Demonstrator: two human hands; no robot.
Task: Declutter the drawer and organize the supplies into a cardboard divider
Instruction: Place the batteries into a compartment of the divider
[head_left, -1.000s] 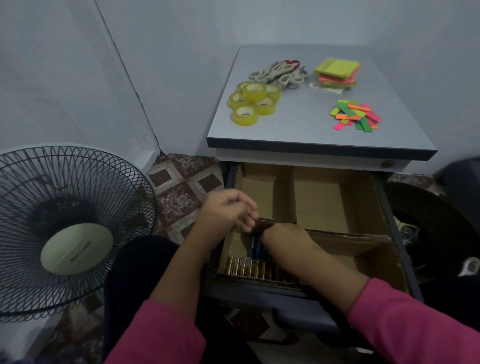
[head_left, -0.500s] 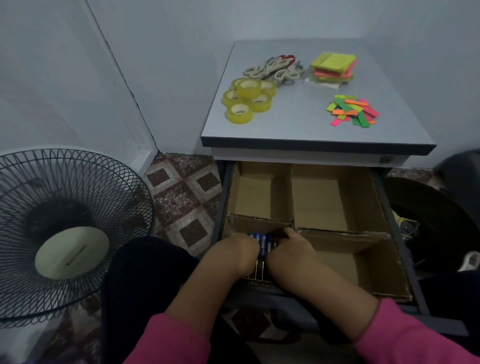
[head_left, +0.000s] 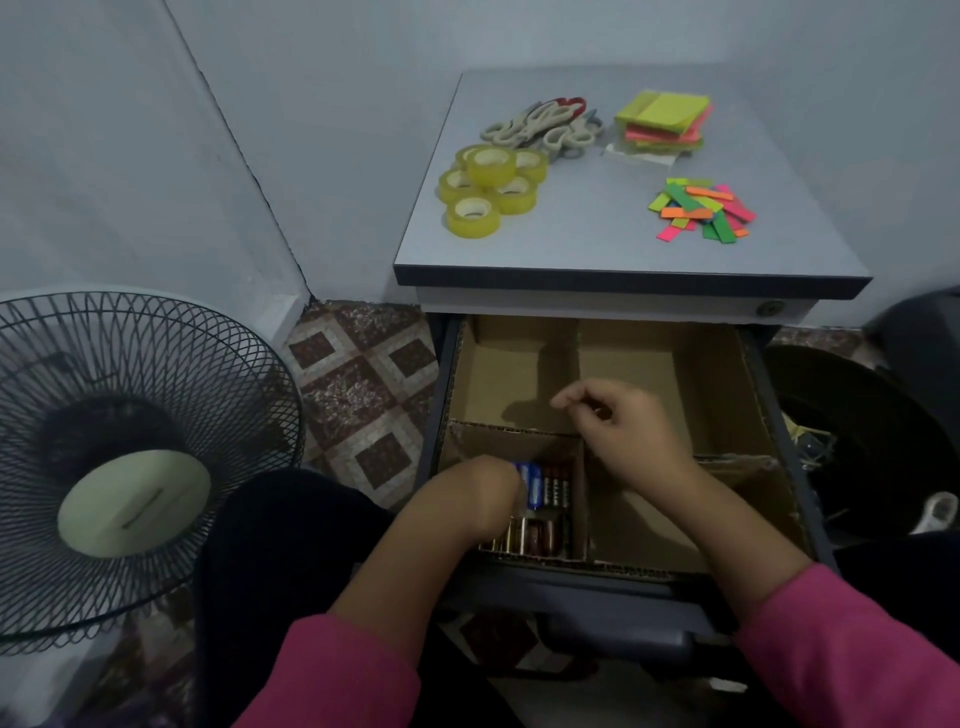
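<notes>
The drawer (head_left: 597, 587) stands pulled out beneath the bench (head_left: 613, 244), with the cardboard divider (head_left: 579, 384) set inside it; taking that divider as the landmark, the batteries (head_left: 548, 488) lie packed side by side in its near-left compartment, some blue-wrapped, some copper-topped, with a second row nearer the drawer front; the left hand (head_left: 480, 501) is down in that same compartment, resting on the batteries, but its fingers are turned under and hidden, so I cannot tell whether they hold any; the right hand (head_left: 621, 426) hovers over the divider's middle wall, fingers loosely curled, finger and thumb drawn close as if pinching, though nothing shows between them; the two far compartments and the near-right one look bare; beyond the divider, up on the bench, wait the tape rolls (head_left: 488, 189), the scissors (head_left: 545, 127), the sticky notes (head_left: 662, 119) and the coloured strips (head_left: 701, 208); the step in hand seems to be squaring up the batteries, and to do it well I would nudge them flush against the compartment's wall, all lying the same way, pressing lightly so the thin cardboard does not bow; the free hand could steady that wall, then fetch the tape rolls for a far compartment.
</notes>
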